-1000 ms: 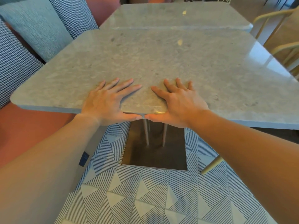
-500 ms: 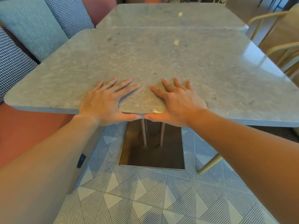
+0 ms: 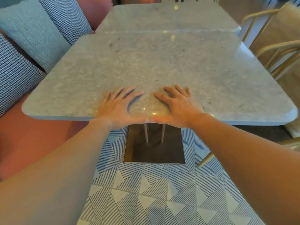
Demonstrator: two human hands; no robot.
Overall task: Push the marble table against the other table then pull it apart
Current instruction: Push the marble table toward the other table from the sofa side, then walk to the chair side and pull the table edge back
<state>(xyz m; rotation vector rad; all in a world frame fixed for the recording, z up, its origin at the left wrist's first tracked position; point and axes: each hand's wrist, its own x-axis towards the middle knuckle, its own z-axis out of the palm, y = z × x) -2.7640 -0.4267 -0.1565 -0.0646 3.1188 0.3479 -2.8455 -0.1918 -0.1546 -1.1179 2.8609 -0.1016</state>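
Observation:
The grey marble table (image 3: 162, 65) fills the middle of the view. Its far edge meets the near edge of the other marble table (image 3: 162, 18) with no visible gap, and the two tops look slightly offset sideways. My left hand (image 3: 116, 106) and my right hand (image 3: 177, 106) rest side by side on the middle of the near edge. Their fingers lie spread flat on the top, and their thumbs hook along the front edge, tips almost touching. Both arms are stretched out straight.
The table's thin legs stand on a dark square base plate (image 3: 154, 151) set on the patterned tile floor. A red bench (image 3: 24, 143) with cushions (image 3: 32, 33) runs along the left. Wooden chairs (image 3: 276, 52) stand close on the right.
The near table and my hands now look a little farther from me, and its right front corner has come into view. The tabletop is blurred. My hands keep the same hold.

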